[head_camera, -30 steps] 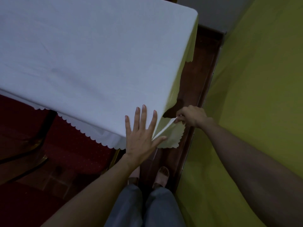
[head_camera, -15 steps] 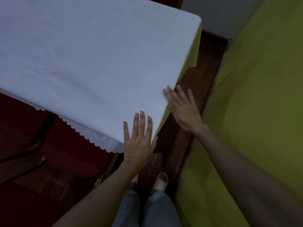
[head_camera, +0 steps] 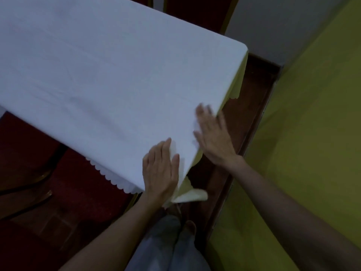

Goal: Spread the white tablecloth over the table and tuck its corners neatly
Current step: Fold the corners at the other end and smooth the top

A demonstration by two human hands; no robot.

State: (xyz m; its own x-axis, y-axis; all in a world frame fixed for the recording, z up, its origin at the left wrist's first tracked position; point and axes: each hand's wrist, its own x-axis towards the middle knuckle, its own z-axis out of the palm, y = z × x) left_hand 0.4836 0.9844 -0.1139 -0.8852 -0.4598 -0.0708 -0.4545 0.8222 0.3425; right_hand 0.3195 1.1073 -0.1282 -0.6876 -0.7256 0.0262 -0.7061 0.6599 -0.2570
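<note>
One white tablecloth [head_camera: 109, 79] is lying spread over the whole table top, its scalloped hem hanging off the near edge and the right edge. At the table's near right corner a loose flap [head_camera: 192, 195] is sticking out below the left hand [head_camera: 160, 171], which is lying flat with straight fingers, holding nothing, pressing the cloth. The right hand [head_camera: 214, 137], blurred, is also flat and grasping nothing, resting at the right edge just beyond that corner. The flap is lying nearer the left hand, directly beneath it.

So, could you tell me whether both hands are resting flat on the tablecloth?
Yes, the left hand and right hand lie open on the white tablecloth by its near corner.
</note>
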